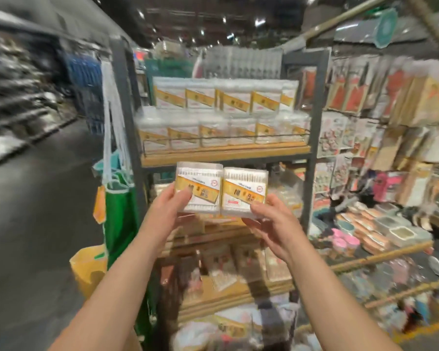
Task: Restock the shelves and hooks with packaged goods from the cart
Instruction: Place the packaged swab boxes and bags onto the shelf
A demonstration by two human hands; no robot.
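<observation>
Two clear boxes of cotton swabs with yellow labels are held side by side in front of the shelf unit. My left hand (169,207) grips the left box (200,184) from its lower left corner. My right hand (266,221) grips the right box (245,190) from below. Both boxes sit just under the wooden shelf (223,154), which carries two stacked rows of the same swab boxes (223,115). Lower shelves behind my hands hold more packaged goods, blurred.
A dark metal frame post (127,122) stands left of the shelf, with white cords and a green bag (119,211) hanging from it. Hooks with packaged goods (380,97) fill the right side. Low bins of small items (380,231) lie at right. An aisle floor (36,198) opens left.
</observation>
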